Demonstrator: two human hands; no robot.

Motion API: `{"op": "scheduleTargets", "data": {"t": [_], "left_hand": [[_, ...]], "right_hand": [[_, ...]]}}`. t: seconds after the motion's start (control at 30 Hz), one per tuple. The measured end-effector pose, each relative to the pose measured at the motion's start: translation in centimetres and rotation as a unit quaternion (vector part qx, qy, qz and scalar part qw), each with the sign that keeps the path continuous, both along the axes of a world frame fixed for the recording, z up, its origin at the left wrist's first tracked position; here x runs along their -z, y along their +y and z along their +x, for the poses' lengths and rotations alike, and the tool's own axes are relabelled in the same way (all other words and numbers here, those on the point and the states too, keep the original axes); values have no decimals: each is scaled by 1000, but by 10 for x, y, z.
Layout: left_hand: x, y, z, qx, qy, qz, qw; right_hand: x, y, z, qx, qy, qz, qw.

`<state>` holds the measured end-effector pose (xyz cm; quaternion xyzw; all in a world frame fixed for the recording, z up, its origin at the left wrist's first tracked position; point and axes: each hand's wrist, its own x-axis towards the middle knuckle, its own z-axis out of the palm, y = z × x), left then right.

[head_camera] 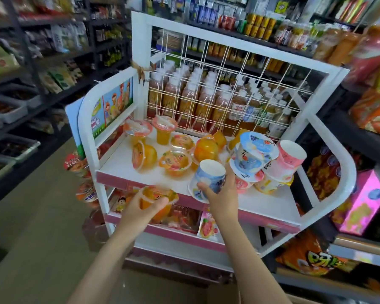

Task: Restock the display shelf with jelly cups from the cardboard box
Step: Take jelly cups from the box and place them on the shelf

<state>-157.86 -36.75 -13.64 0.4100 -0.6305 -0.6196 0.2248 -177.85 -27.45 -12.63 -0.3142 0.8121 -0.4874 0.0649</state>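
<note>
Orange jelly shows through the clear cup (156,199) that the left hand (144,207) holds, fingers curled round its side, just off the front edge of the white shelf (127,167). The right hand (221,191) grips a blue-printed cup (208,177) upside down, thumb on one side and fingers wrapped round the other, its wide rim touching the shelf just below the fingertips.

Just beyond the right fingers leans a loose pile of blue and pink cups (259,159), some tipped on others. I'd say that is the weak spot: a knuckle nudging it while setting the blue one down could send the heap sliding off the front.

Ahead of the left fingers, several orange cups (176,163) already lie on their sides. Another one dropped in carelessly may roll.

The cardboard box is not in view from here.
</note>
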Motion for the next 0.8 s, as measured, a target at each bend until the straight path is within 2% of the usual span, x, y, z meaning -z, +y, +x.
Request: {"op": "scheduleTargets", "data": {"t": [0.2, 0.37, 0.5, 0.53, 0.6, 0.67, 0.73, 0.8], "left_hand": [[9, 1, -10, 1, 31, 76, 997], [5, 1, -16, -4, 60, 81, 995], [1, -6, -15, -9, 80, 41, 996], [-1, -7, -16, -13, 89, 36, 995], [-6, -9, -19, -23, 116, 38, 992], [-14, -9, -22, -14, 156, 25, 987], [-24, -11, -24, 6, 183, -1, 983], [-30, -14, -24, 22, 198, -25, 980]], "right_hand": [[0, -15, -10, 3, 43, 63, 997], [-7, -16, -6, 10, 74, 103, 992], [-19, -1, 15, 70, 157, -11, 985], [-23, 0, 20, 64, 148, -34, 986], [-35, -1, 30, 15, 36, -45, 998], [-48, -6, 45, -83, -158, -27, 984], [-55, -11, 60, -183, -349, -49, 918], [-54, -17, 67, -213, -473, -90, 850]]}}
